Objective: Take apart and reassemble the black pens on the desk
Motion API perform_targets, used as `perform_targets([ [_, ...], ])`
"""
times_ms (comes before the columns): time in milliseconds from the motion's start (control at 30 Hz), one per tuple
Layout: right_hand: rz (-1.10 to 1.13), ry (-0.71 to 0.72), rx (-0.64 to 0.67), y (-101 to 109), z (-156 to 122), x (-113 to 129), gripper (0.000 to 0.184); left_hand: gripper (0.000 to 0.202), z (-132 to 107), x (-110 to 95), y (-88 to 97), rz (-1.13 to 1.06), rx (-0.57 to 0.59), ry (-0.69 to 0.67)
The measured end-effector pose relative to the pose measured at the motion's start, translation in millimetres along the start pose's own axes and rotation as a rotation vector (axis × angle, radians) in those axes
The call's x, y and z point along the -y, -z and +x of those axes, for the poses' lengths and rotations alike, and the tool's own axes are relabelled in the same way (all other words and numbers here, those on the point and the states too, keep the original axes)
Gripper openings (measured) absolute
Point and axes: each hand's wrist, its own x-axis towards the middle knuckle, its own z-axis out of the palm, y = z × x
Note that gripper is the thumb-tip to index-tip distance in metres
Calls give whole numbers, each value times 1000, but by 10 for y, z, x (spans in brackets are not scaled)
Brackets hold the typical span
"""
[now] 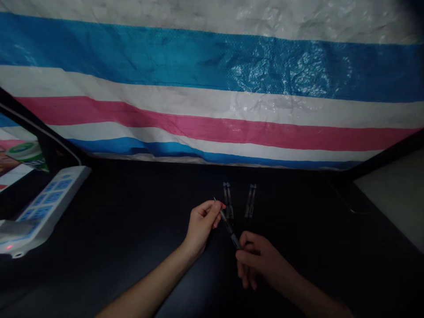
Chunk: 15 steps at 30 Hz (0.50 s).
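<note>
A slim dark pen (229, 228) slants between my two hands over the black table. My left hand (200, 227) pinches its upper end between thumb and fingers, and a thin pale tip sticks out just past the thumb. At the lower end, the thumb and forefinger of my right hand (263, 259) close on the barrel, while its other fingers hang loosely curled. Just beyond my hands lie two dark pens (227, 194) side by side, partly behind the held pen and left fingers. Another pair of similar pens (251, 201) lies a little to the right.
A white power strip (49, 205) with blue socket faces and a red light lies at the left on the black tabletop (132, 221). Behind the table hangs a striped plastic sheet (212, 88). A green-and-white container (28, 154) stands at the far left, beyond a dark frame bar.
</note>
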Motion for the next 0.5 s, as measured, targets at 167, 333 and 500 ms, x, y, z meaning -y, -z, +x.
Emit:
perform_targets([
  [167, 110, -33, 63, 11, -3, -28, 47, 39, 30, -4, 21, -27, -18, 7],
  [333, 82, -30, 47, 16, -10, -18, 40, 40, 52, -17, 37, -46, -33, 17],
  [500, 102, -72, 75, 16, -5, -1, 43, 40, 49, -28, 26, -50, -37, 24],
])
